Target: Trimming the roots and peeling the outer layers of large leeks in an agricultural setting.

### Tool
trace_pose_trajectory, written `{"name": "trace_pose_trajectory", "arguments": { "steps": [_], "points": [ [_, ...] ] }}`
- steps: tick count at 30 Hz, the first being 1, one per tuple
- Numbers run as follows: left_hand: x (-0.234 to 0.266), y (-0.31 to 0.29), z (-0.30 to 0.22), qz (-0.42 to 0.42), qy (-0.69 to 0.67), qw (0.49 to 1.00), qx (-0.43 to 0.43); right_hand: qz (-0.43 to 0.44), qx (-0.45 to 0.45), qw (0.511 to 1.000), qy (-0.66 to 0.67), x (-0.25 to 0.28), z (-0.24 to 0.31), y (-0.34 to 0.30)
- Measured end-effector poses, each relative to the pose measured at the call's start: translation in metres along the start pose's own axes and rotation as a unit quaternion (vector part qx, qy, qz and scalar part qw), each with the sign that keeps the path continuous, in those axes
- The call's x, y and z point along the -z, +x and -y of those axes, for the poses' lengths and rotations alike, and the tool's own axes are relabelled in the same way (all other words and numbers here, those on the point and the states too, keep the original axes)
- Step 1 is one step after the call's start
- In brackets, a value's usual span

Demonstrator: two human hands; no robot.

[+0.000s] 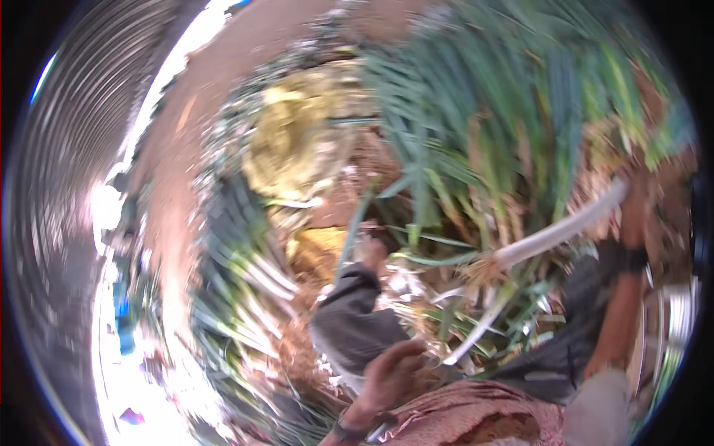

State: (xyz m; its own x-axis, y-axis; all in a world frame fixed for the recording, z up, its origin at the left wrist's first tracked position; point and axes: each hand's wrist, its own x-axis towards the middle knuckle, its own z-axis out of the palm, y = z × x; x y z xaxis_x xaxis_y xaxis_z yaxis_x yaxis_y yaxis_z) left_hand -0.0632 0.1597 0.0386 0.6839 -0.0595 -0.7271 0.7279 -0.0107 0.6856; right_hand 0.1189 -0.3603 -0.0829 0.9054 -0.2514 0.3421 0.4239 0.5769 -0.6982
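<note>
A long spring onion [561, 234] with a thick white stem slants across the right side, its shaggy roots pointing left and down. My right hand [636, 193] is closed on its upper part; motion blur softens the fingers. Low in the middle, my left hand [398, 368] is in front of my bent leg, fingers apart and somewhat curled, with nothing visible in it. Another white stem [480, 331] lies among loose green leaves and trimmings between my legs.
A big heap of spring onions [513, 111] fills the far right. White-stemmed bundles [253, 286] lie at left beside a yellowish sack [297, 141]. My foot [373, 249] rests among scraps. Patterned reddish cloth [476, 409] covers my lap; a corrugated metal wall [59, 223] curves along the left.
</note>
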Motion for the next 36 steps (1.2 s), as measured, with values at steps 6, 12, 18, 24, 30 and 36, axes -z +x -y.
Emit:
{"name": "trace_pose_trajectory", "arguments": {
  "steps": [6,12,18,24,30,36],
  "points": [
    [0.028,0.011,-0.009,0.074,0.488,0.834,-0.246,-0.304,-0.005,0.94,-0.157,-0.049,0.007,0.0],
    [0.004,0.03,-0.017,-0.096,0.361,0.741,-0.558,-0.024,-0.041,0.994,-0.098,-0.25,-0.003,0.003],
    [0.107,0.017,0.03,-0.206,0.059,0.942,-0.257,0.239,-0.038,0.921,-0.305,-0.469,-0.044,-0.031],
    [0.354,0.044,0.111,-0.492,0.022,0.836,-0.243,0.201,-0.13,0.933,-0.268,-0.391,-0.07,-0.013],
    [0.278,0.053,-0.002,-0.357,0.154,0.85,-0.356,-0.02,-0.252,0.902,-0.349,-0.27,-0.078,-0.013],
    [0.067,0.189,-0.092,0.04,0.174,0.948,-0.262,-0.052,-0.288,0.897,-0.331,-0.217,-0.088,-0.015]
  ]
}}
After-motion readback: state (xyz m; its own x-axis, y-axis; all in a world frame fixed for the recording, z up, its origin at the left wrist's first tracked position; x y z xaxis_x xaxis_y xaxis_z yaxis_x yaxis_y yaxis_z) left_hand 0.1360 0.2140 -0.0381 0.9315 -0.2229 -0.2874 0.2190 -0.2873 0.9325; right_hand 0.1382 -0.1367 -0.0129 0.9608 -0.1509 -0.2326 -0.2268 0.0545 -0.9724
